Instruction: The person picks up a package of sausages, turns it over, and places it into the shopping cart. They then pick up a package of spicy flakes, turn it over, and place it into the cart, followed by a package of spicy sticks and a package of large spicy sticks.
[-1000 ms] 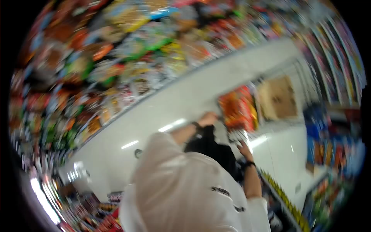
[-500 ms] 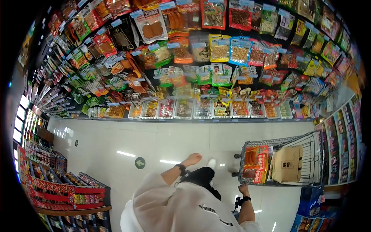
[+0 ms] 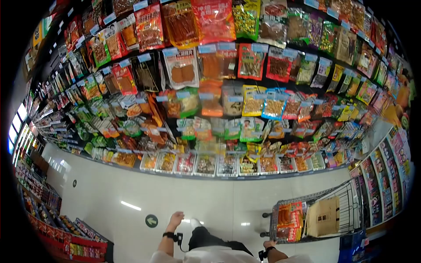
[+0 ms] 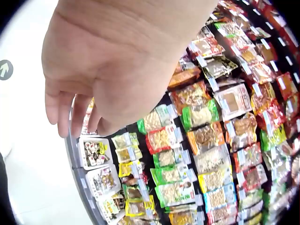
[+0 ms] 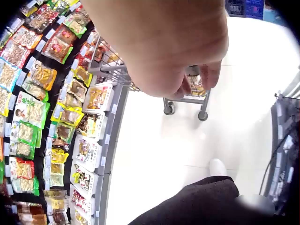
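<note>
The right hand point(image 3: 270, 244) is at the near front corner of a grey wire shopping cart point(image 3: 315, 193), its fingers curled round the rim; in the right wrist view this hand point(image 5: 173, 51) hides most of the basket above the wheels. Inside the cart lie red snack packs point(image 3: 289, 221) and a brown paper bag point(image 3: 323, 217). The left hand point(image 3: 176, 219) hangs over the floor with nothing in it. In the left wrist view its fingers droop loosely from the palm point(image 4: 112, 65), in front of the shelf but apart from the packs.
A long shelf wall of hanging snack packs point(image 3: 210, 103) spans the far side, with white bins point(image 3: 205, 165) of small packs along its bottom. Another shelf point(image 3: 379, 175) stands right of the cart, and a red display rack point(image 3: 66, 236) at lower left. Tiled floor point(image 3: 245, 193) lies between.
The head view has swung from a tilted, blurred angle to level, then up toward the shelves. The left hand has shifted leftward in view. The right hand remains by the cart.
</note>
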The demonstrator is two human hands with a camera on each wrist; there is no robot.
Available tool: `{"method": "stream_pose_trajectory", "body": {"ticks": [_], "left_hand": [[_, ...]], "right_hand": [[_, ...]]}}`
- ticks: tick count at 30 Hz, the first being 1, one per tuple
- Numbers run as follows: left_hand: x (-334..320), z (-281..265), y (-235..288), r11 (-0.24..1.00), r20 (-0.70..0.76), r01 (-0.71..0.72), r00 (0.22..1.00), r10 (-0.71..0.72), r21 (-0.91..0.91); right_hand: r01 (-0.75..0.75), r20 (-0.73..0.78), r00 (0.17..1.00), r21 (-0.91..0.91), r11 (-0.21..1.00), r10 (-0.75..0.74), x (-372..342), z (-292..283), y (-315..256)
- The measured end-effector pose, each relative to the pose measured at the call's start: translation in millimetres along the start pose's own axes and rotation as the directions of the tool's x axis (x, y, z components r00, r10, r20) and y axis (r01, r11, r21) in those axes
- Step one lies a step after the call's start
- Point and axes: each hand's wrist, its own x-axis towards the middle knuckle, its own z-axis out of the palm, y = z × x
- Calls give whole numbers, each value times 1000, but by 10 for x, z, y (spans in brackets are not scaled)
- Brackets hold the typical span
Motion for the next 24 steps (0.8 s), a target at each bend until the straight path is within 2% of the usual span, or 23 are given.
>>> {"method": "stream_pose_trajectory", "body": {"ticks": [1, 2, 6, 7, 8, 9, 10, 11, 12, 14, 15, 16, 17, 20, 22, 24], "left_hand": [[-69, -90, 104, 993, -49, 94, 994, -98, -74], [-83, -197, 129, 989, -86, 142, 986, -146, -46], [191, -783, 230, 954, -85, 283, 953, -291, -97], [294, -925, 245, 946, -88, 304, 945, -314, -115], [433, -1070, 297, 962, -92, 223, 966, -240, -158], [640, -1245, 225, 968, -99, 145, 981, -167, -203], [832, -1391, 150, 966, -111, 67, 989, -98, -249], [1025, -1505, 170, 974, -140, 9, 989, -42, -226], [1186, -1564, 287, 981, -177, 21, 983, -55, -192], [1553, -1646, 598, 988, -211, 14, 976, -47, -156], [1699, -1673, 769, 989, -204, -1, 979, -30, -151], [1786, -1656, 1070, 972, -195, -33, 981, -14, -232], [1843, -1613, 1420, 947, -190, -68, 982, 8, -313], [2165, -1517, 2201, 946, -124, -126, 988, 93, -298], [2385, -1448, 2649, 929, -88, -255, 967, 240, -267], [2572, -1394, 3063, 909, -57, -339, 940, 336, -243]], "right_hand": [[-97, 8, 995, -44, 994, 98, -81, -115, -246], [-124, 35, 991, -60, 991, 126, -97, -228, -452], [-36, 148, 988, -57, 998, 44, 287, -407, -1262], [42, 164, 986, -49, 998, -33, 411, -409, -1497], [451, -106, 854, -338, 826, -510, 1068, 77, -1418], [446, -65, 892, -25, 895, -446, 1052, -183, -1760], [354, -48, 928, 426, 833, -370, 935, -390, -2123], [232, -65, 929, 868, 439, -364, 919, -515, -2424], [147, -93, 915, 983, 109, -394, 937, -666, -2731], [301, -177, 902, 912, 280, -395, 656, -1232, -3434], [306, -177, 878, 922, 238, -444, 510, -1546, -3731], [309, -181, 851, 932, 192, -492, 326, -1879, -4045], [369, -246, 817, 918, 144, -521, 105, -2184, -4335], [596, -482, 704, 800, 65, -521, -421, -3086, -5094], [653, -581, 628, 755, -56, -518, -1168, -3852, -5577], [718, -641, 534, 688, -104, -552, -1628, -4512, -5884]]}}
